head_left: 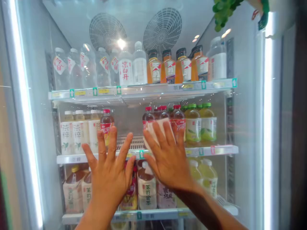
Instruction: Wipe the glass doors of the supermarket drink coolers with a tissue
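My left hand [109,169] is open, its fingers spread and its palm turned to the glass door [129,118] of a lit drinks fridge. It appears to rest flat on the pane, with nothing in it. To its right, my right hand [168,156] holds a folded white cloth [150,135] flat against the glass under its outstretched fingers. A corner of the cloth shows past the fingertips. Behind the glass, the hands partly cover red-capped bottles [177,116] and a jasmine tea bottle [146,188].
The top shelf [144,89] carries clear water bottles [88,68] and amber bottles [169,68]. Green-capped bottles [208,123] and white-labelled bottles [67,132] stand on the middle one. Light strips [267,127] run down both sides. Green artificial grapes [223,12] hang at the upper right.
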A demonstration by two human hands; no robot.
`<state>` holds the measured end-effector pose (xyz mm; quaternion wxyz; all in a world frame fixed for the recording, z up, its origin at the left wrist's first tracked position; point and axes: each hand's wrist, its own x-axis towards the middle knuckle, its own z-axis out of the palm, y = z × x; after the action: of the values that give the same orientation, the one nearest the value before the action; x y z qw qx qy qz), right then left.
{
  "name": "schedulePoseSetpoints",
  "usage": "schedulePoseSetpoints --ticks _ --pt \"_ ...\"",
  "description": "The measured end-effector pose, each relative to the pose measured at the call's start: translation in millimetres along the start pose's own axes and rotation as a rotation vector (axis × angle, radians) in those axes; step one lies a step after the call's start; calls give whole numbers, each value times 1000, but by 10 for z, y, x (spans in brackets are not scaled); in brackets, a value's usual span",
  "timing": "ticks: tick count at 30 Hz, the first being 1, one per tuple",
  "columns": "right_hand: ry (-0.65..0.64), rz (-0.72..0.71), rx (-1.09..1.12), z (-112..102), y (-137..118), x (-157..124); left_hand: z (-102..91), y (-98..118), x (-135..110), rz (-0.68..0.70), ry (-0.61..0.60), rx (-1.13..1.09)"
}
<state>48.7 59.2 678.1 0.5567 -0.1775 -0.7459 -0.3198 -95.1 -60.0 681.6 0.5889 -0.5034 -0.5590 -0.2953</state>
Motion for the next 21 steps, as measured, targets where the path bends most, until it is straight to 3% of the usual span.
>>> schedulePoseSetpoints --ticks 3,8,13,18,21 --pt "33 68 7 48 -234 301 -119 -380 -9 8 17 37" --pt "-1 -83 64 233 -742 440 -215 -1007 -97 23 -16 53" --pt "44 14 82 346 -1163 949 -269 -1603 -95 18 -29 79" --pt "-3 -108 35 433 -1628 1115 -400 -2041 -144 35 -38 96" --pt "20 -92 16 486 -1793 1274 -511 -2233 -153 47 -31 103"
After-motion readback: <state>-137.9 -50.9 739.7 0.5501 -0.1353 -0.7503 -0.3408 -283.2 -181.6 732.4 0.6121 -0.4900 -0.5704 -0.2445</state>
